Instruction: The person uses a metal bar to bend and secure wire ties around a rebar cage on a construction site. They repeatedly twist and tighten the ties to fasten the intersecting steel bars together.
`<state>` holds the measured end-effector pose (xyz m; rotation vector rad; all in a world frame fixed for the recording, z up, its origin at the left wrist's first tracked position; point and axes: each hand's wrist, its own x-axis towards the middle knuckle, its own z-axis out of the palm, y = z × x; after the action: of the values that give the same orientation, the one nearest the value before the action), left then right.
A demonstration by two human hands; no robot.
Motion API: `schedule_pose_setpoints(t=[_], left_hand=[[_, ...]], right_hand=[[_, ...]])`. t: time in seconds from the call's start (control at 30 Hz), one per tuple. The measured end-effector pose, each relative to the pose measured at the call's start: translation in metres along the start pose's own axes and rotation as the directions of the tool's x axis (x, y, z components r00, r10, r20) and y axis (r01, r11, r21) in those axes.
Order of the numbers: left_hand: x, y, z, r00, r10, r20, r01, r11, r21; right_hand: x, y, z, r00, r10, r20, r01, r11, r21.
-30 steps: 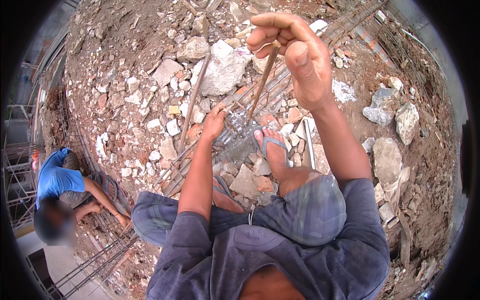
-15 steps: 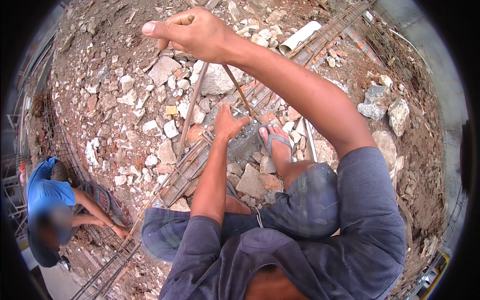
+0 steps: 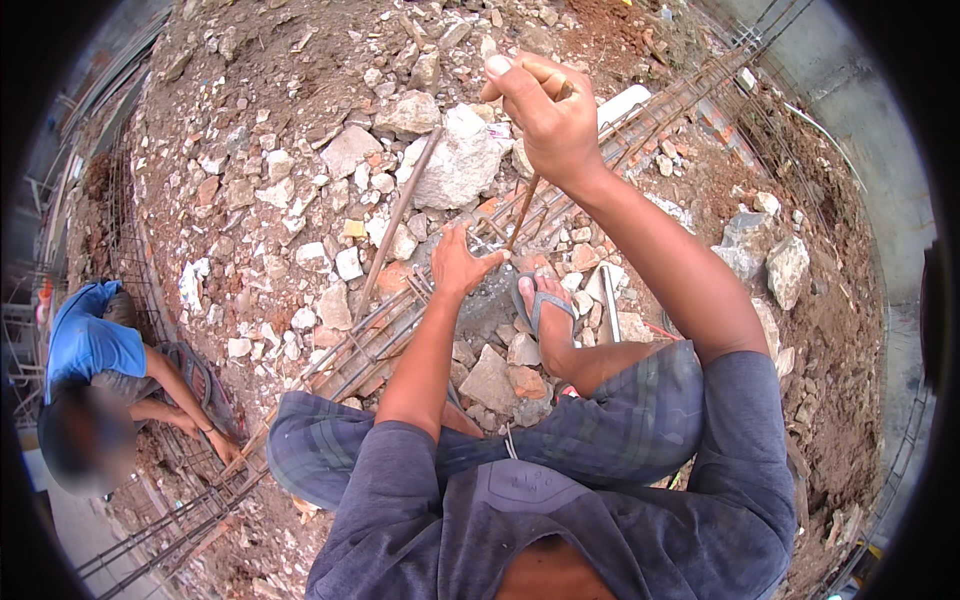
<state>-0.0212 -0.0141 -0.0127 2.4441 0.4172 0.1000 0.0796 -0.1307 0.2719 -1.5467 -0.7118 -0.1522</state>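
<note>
Rusty rod (image 3: pixel 526 208), upper centre: middle stretch hidden by the right hand (image 3: pixel 548 118). Lower end meets the thumb of the left hand (image 3: pixel 462 266); too small to tell if they touch. White pipe (image 3: pixel 625 103), top right of centre: near end hidden behind the right hand. Left foot (image 3: pixel 462 422), centre: mostly covered by forearm and shorts. Co-worker's head (image 3: pixel 88 437), lower left: blurred. Rebar cage (image 3: pixel 352 362): partly behind left forearm. Dark shirt (image 3: pixel 640 535): cut by bottom edge.
</note>
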Motion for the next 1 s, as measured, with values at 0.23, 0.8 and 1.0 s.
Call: schedule_pose_setpoints(t=[0.23, 0.8, 1.0], left_hand=[[-0.003, 0.007, 0.017, 0.99, -0.039, -0.133, 0.04, 0.999, 0.007], [-0.04, 0.04, -0.025, 0.973, 0.225, -0.043, -0.228, 0.969, -0.097], [-0.041, 0.147, -0.075, 0.9, 0.417, -0.127, -0.421, 0.758, -0.497]], right_hand=[[0.021, 0.001, 0.028, 0.999, -0.037, 0.012, 0.038, 0.995, -0.097], [-0.038, 0.015, -0.05, 0.983, -0.108, 0.147, 0.033, 0.896, 0.442], [-0.144, 0.193, -0.153, 0.854, 0.439, -0.279, -0.375, 0.892, 0.252]])
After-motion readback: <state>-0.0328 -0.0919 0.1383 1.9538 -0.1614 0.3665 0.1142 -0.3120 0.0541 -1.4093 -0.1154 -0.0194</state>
